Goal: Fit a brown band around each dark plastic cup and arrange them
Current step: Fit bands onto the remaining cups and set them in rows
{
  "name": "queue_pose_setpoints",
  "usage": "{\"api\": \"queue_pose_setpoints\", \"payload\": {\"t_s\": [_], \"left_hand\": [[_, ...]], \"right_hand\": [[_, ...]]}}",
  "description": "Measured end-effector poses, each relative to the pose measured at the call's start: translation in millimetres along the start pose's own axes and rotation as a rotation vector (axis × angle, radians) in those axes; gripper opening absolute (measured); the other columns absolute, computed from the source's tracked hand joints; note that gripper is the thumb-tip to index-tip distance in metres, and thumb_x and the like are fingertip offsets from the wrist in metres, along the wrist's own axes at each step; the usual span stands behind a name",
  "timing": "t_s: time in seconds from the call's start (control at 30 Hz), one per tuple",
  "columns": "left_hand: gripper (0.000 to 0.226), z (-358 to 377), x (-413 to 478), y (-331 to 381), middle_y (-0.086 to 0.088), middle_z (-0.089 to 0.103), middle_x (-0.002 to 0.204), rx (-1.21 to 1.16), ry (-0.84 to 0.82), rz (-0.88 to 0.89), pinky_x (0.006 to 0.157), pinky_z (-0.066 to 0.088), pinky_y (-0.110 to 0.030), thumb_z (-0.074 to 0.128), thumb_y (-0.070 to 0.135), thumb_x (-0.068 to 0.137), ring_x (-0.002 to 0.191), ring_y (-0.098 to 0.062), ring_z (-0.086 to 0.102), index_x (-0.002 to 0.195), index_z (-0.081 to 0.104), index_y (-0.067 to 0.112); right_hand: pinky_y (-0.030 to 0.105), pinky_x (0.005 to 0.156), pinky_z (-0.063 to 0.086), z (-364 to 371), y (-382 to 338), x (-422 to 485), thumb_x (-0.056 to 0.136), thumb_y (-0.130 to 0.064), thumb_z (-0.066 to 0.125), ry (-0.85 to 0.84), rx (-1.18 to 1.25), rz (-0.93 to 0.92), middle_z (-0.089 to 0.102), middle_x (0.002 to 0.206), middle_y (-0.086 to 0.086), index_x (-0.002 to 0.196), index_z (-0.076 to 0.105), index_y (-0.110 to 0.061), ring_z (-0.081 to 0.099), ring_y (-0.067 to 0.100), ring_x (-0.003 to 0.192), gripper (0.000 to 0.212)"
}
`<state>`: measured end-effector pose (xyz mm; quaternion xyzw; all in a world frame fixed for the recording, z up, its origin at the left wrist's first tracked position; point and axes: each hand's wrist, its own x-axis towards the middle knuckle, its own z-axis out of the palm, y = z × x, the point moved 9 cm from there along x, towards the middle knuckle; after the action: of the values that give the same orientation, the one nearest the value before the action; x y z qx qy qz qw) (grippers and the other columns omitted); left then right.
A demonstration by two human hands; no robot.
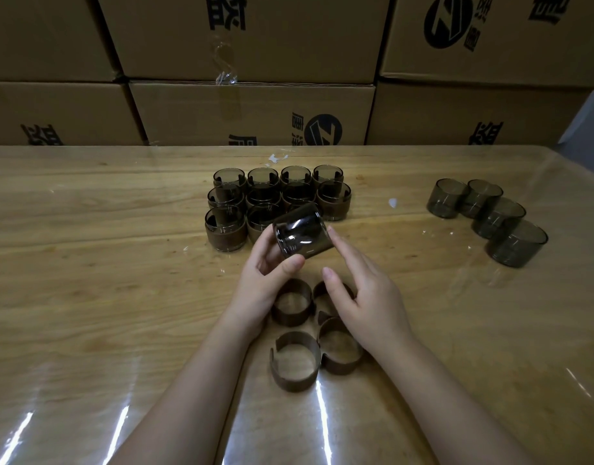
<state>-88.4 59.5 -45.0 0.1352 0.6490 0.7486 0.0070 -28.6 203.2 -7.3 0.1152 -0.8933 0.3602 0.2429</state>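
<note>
**A bare cup in hand, no band picked yet**

We are at the start of one more fitting. Our left hand (268, 266) holds a bare cup (302, 234) tipped on its side above the counter (87, 263). Its fingers (263, 243) sit behind the cup and the thumb curls under it, clamped on the wall.

Our right hand (366, 290) hangs just beside the cup, fingers straight and apart, holding nothing. The index fingertip seems to touch the cup's side, though we cannot be sure of contact.

Four brown bands (297, 360) lie loose on the counter under our wrists. Next, we judge, the right hand must drop to one band, spread its split, and slide it round the cup.

The finished piece would then join the banded cups (226, 226) grouped farther back. Their front row looks short, though the held cup hides part of it. Four unbanded cups (516, 243) wait well off to the right.
</note>
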Motion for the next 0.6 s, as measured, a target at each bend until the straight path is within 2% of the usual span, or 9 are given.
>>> {"api": "queue_pose_setpoints", "payload": {"t_s": [0.1, 0.27, 0.43, 0.53, 0.6], "left_hand": [[0.064, 1.3, 0.6, 0.7, 0.007, 0.070, 0.114, 0.009, 0.007, 0.008, 0.091, 0.049, -0.020, 0.072, 0.009, 0.079, 0.114, -0.009, 0.061, 0.137, 0.045, 0.010], [0.064, -0.1, 0.4, 2.1, 0.008, 0.071, 0.110, 0.009, 0.031, 0.018, 0.093, 0.048, -0.021, 0.067, 0.016, 0.075, 0.111, -0.008, 0.062, 0.135, 0.047, 0.010], [0.059, 4.1, 0.4, 1.6, 0.015, 0.072, 0.107, 0.075, 0.006, 0.034, 0.092, 0.048, -0.020, 0.069, 0.019, 0.074, 0.108, -0.004, 0.064, 0.131, 0.050, 0.013], [0.066, 6.9, -0.6, 3.1, 0.014, 0.071, 0.107, 0.174, -0.027, 0.066, 0.089, 0.048, -0.019, 0.076, 0.024, 0.071, 0.107, -0.004, 0.064, 0.130, 0.049, 0.024], [0.068, 7.2, -0.9, 7.4, 0.014, 0.070, 0.109, 0.274, -0.035, 0.118, 0.093, 0.047, -0.023, 0.084, 0.027, 0.069, 0.109, -0.007, 0.064, 0.126, 0.049, 0.041]], "right_hand": [[0.017, 0.102, 0.039, -5.3, -2.8, -0.9, 0.095, -0.039, 0.042, 0.074, 0.022, -0.037, 0.051, 0.139, -0.011, 0.141, 0.048, -0.021, 0.046, 0.002, 0.129, 0.050], [0.012, 0.098, 0.040, -9.2, -6.4, -3.6, 0.095, -0.032, 0.046, 0.135, 0.031, -0.084, 0.058, 0.134, -0.007, 0.137, 0.053, -0.019, 0.051, 0.002, 0.125, 0.044], [0.018, 0.103, 0.042, -12.7, -9.4, -4.2, 0.096, -0.027, 0.047, 0.171, 0.040, -0.147, 0.054, 0.137, -0.009, 0.135, 0.055, -0.015, 0.048, 0.001, 0.129, 0.041], [0.022, 0.104, 0.042, -14.2, -7.9, -3.4, 0.097, -0.026, 0.047, 0.182, 0.040, -0.143, 0.052, 0.140, -0.010, 0.134, 0.056, -0.017, 0.046, 0.002, 0.131, 0.040], [0.021, 0.105, 0.041, -15.3, -6.0, -3.4, 0.096, -0.027, 0.046, 0.189, 0.056, -0.127, 0.049, 0.142, -0.011, 0.136, 0.053, -0.019, 0.044, -0.001, 0.132, 0.041]]}}
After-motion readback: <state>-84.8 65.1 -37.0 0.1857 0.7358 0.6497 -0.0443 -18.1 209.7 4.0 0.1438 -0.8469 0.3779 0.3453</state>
